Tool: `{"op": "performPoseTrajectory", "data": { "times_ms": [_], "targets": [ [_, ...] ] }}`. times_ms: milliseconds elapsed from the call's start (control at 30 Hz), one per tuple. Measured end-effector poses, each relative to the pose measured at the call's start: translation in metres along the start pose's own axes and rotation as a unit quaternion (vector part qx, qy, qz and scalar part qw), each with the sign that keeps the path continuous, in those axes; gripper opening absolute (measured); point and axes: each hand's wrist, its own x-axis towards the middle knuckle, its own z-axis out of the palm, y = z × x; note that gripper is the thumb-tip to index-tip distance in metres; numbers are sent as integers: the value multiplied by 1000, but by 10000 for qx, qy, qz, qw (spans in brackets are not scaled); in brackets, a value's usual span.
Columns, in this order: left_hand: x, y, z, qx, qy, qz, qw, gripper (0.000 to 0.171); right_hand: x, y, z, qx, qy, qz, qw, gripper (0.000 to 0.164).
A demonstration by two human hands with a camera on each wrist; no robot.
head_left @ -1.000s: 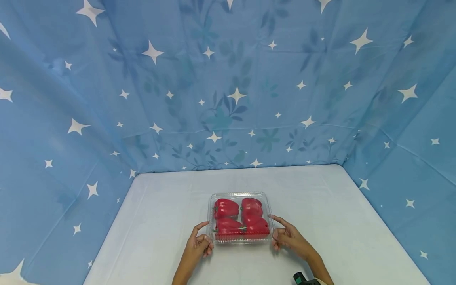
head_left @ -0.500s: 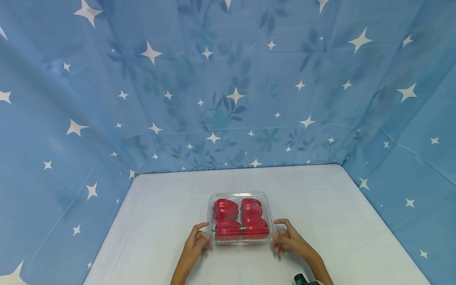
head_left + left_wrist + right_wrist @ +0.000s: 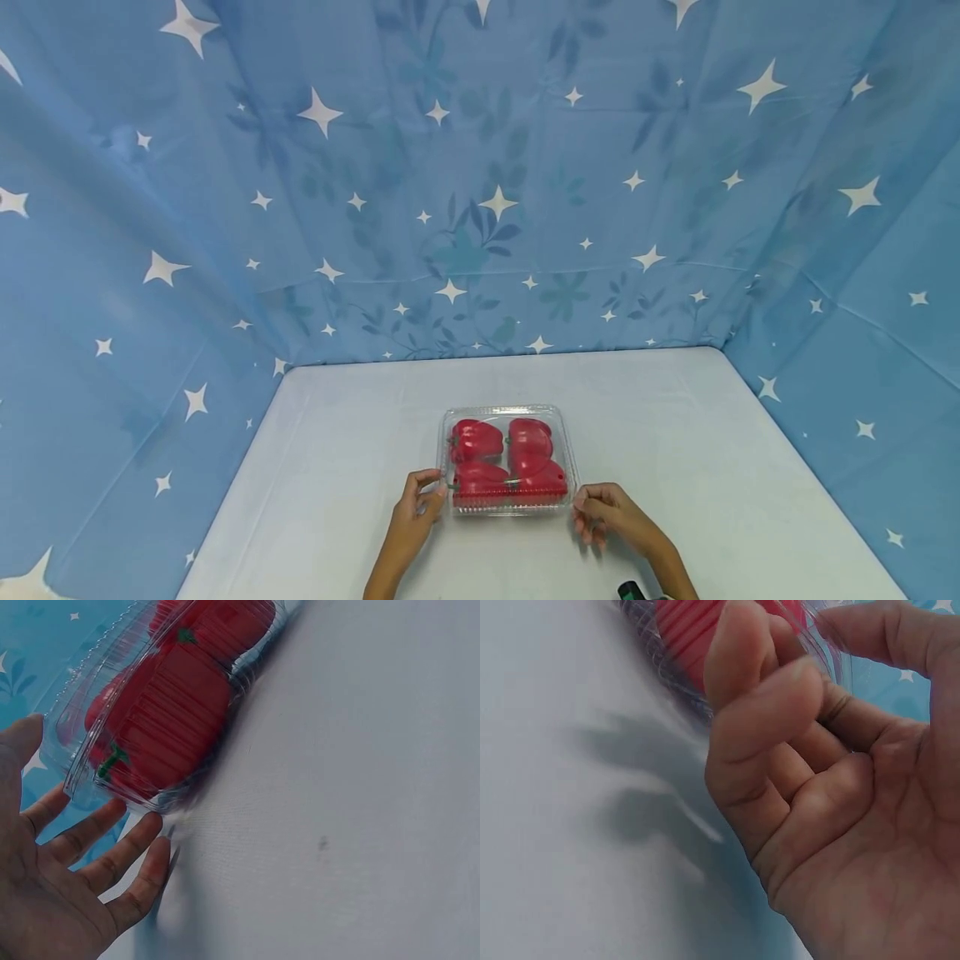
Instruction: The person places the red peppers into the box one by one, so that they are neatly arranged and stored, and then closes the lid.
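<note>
A clear plastic clamshell container (image 3: 506, 511) with its lid down stands on the white table and holds several red bell peppers (image 3: 478, 439). At its left side is my left hand (image 3: 408, 521); in the left wrist view the fingers (image 3: 109, 859) stretch out with their tips at the container's lower end, and the thumb is spread apart. My right hand (image 3: 622, 525) is at the front right corner, where thumb and index finger seem to pinch the clear rim (image 3: 829, 645). Its other fingers curl loosely in front, partly hiding the index fingertip in the right wrist view.
The white table (image 3: 345, 433) spreads around the container on all sides. Blue curtains (image 3: 465, 208) with white stars hang behind it and at both sides. A black and green device (image 3: 632, 591) sits by the right wrist.
My right index finger has drawn back from the container's right side to the front corner, near the thumb. My left thumb has come up to the left side. The container has stayed put.
</note>
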Motion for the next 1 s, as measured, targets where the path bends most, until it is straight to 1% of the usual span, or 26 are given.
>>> {"op": "performPoseTrajectory", "data": {
  "times_ms": [167,233,433,533,633,700,800,900,933,1000],
  "targets": [
    [1,-1,0,22,30,-74,10000,43,0,4,2,-36,155,22,9999,42],
    [1,-1,0,-8,48,-91,9999,43,0,5,3,-28,164,-55,9998,41],
    [2,-1,1,63,59,-46,10000,41,0,10,3,-41,295,-171,9994,35],
    [2,-1,1,80,39,-43,10000,41,0,11,3,-64,371,-125,9992,32],
    [1,0,0,53,-3,-1,10000,42,-1,10,3,-53,344,-70,9994,35],
    [1,0,-1,58,-11,29,10000,42,-2,8,2,-28,273,32,9996,38],
    [1,0,-2,88,22,31,10000,42,-3,4,0,-89,224,319,9992,45],
    [1,0,-3,113,73,61,9999,40,-4,-2,-4,-415,440,539,9967,47],
    [1,0,-4,138,111,89,9998,39,-4,-4,-5,-583,589,574,9949,47],
    [0,0,-6,237,224,226,9992,37,-4,-6,-6,-969,1047,569,9881,43]
  ]
}}
